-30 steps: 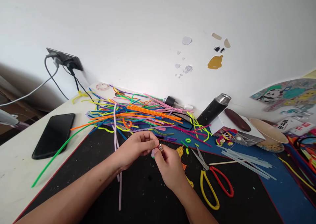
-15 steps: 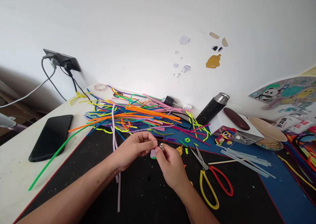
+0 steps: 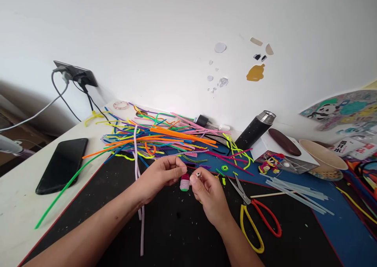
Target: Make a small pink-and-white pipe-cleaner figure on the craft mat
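Note:
Between the thumb and fingers of my left hand (image 3: 169, 172) is a small pipe-cleaner piece (image 3: 184, 183), wound in lilac with a red top and a green end. My right hand (image 3: 208, 190) is closed around a small shiny metal tool (image 3: 198, 174); only its tip shows, and the fingers hide the rest. The two hands are close together over the black mat (image 3: 176, 231), slightly apart. Scissors (image 3: 246, 200) with one yellow and one red handle lie open to the right of my right hand.
A heap of coloured pipe cleaners (image 3: 159, 135) spreads behind my hands. A phone (image 3: 63, 165) lies at left. At right are a black flask (image 3: 255, 129), a small figure (image 3: 270, 163), pale glue sticks (image 3: 297, 194) and a bowl (image 3: 321, 157).
My right hand has drawn a little to the right, away from my left hand. More of the pipe-cleaner piece, including its red part, now shows between them.

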The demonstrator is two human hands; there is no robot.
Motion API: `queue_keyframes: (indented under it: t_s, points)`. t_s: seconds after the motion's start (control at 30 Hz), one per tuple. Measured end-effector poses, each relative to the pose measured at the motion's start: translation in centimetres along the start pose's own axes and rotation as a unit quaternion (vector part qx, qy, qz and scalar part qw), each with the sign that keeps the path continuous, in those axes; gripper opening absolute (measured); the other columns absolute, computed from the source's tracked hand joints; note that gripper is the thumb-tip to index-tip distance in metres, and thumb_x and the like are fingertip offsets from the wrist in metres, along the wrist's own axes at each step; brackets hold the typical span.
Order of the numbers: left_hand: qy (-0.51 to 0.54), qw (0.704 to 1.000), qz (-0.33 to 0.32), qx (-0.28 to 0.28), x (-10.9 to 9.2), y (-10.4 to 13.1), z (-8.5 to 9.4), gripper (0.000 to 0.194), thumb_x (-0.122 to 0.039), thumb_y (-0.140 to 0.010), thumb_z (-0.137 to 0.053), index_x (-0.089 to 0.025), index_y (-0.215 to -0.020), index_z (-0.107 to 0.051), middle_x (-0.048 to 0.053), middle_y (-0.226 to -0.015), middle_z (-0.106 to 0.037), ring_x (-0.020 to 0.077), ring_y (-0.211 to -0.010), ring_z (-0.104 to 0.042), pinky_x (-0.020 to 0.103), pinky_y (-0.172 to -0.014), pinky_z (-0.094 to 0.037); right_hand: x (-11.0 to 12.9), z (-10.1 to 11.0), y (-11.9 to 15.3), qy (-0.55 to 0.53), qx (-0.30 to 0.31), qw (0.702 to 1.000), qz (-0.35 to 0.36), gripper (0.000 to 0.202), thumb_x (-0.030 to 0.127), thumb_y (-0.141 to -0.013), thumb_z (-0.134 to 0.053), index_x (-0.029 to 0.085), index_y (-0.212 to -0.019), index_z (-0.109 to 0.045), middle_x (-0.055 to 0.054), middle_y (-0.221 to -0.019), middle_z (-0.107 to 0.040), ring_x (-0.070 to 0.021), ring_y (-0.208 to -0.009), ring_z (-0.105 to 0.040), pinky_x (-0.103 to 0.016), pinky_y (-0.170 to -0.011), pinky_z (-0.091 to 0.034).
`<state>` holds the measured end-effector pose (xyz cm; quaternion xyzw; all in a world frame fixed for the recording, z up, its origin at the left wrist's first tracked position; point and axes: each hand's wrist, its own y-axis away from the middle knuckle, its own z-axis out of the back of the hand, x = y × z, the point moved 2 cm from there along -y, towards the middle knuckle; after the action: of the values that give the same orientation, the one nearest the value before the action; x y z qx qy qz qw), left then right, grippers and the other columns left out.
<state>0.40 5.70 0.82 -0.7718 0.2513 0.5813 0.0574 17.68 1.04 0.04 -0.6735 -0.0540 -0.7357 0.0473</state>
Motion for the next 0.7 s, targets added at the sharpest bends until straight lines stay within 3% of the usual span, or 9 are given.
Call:
queue_keyframes:
  t_s: [0.27, 0.7]
  points:
    - [-0.039, 0.999, -0.002, -0.001, -0.2, 0.0, -0.2, 0.039, -0.051, -0.077, -0.084, -0.016, -0.077, -0.065, -0.006, -0.059, -0.049, 0.0086, -0.053, -0.034, 0.024, -0.051, -0.024, 0.1, 0.4, -0.1, 0.049, -0.082, 0.995, -0.018, 0.036, 0.056, -0.094, -0.066, 0.021, -0.087, -0.06, 0.007, -0.063, -0.039, -0.0105, -0.052, -0.031, -0.023, -0.046, -0.027]
    - [-0.115, 0.993, -0.007, 0.012, -0.7, 0.3, -0.8, 0.038, -0.052, -0.079, -0.081, -0.017, -0.078, -0.067, -0.004, -0.062, -0.052, 0.0113, -0.057, -0.038, 0.025, -0.056, -0.03, 1.3, 0.3, -0.2, 0.088, -0.092, 0.992, 0.014, 0.029, 0.048, -0.093, -0.065, 0.02, -0.085, -0.065, 0.003, -0.068, -0.051, -0.0126, -0.058, -0.042, -0.024, -0.053, -0.038]
